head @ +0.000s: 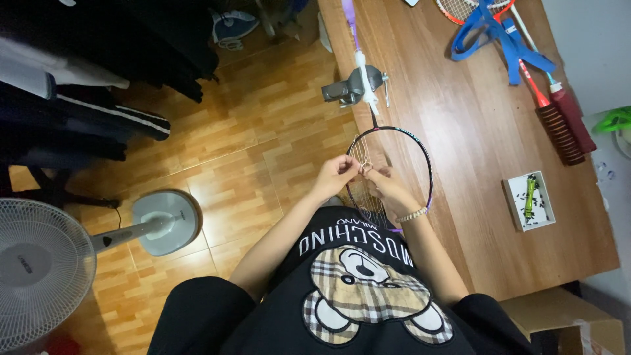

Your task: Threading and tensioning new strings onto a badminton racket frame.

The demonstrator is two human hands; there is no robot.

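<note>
Hands meet over the racket head point(401, 141), which sits at the counter point(460, 118) near edge, shaft held in a grey clamp point(351, 87). We see our left hand point(336, 176) and right hand point(388, 189) both pinching the pale string point(363, 161) at the half-strung frame. We'd judge it best to pull taut and weave evenly across the mains; spare rackets point(559, 115) lie far right.

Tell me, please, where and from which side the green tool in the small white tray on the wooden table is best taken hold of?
Probably at the middle of the slim green tool, which lies lengthwise in the small white square tray. Come straight down from above, fingers pinching across its narrow width: the tray walls and the small dark bits around it block a sideways approach. Both hands are busy at the racket strings.
</note>
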